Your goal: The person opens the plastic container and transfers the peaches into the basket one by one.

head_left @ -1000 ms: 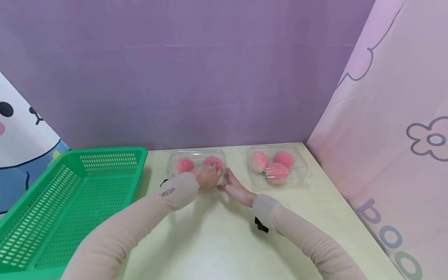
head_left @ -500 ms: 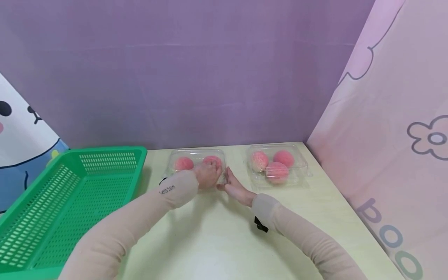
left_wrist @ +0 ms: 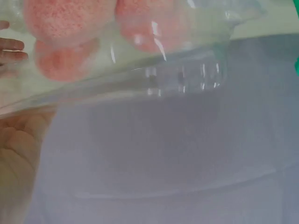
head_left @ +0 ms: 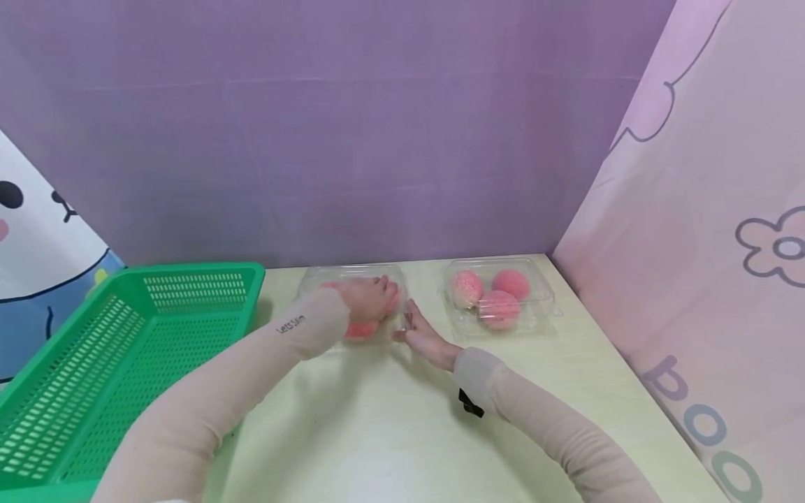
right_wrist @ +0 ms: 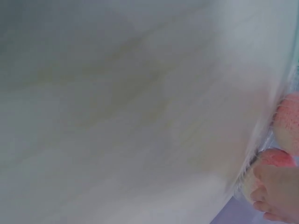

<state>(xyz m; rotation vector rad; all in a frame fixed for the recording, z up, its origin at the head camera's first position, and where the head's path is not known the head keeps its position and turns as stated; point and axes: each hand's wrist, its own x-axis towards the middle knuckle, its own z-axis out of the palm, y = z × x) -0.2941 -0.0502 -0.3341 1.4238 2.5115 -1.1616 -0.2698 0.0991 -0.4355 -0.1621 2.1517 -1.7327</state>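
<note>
Pink balls point(head_left: 499, 309), six, three in each of two plastic boxes point(head_left: 464, 324), right fingers point(left_wrist: 13, 44) extended, left fingers point(head_left: 385, 283) unclear

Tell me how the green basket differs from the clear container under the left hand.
The green basket is opaque with slotted walls; the clear container is see-through. The green basket looks much larger than the clear container. Round pink fruits show inside the clear container, none in the green basket's visible part. The left hand is over the clear container, not the green basket. Both look plastic.
</note>
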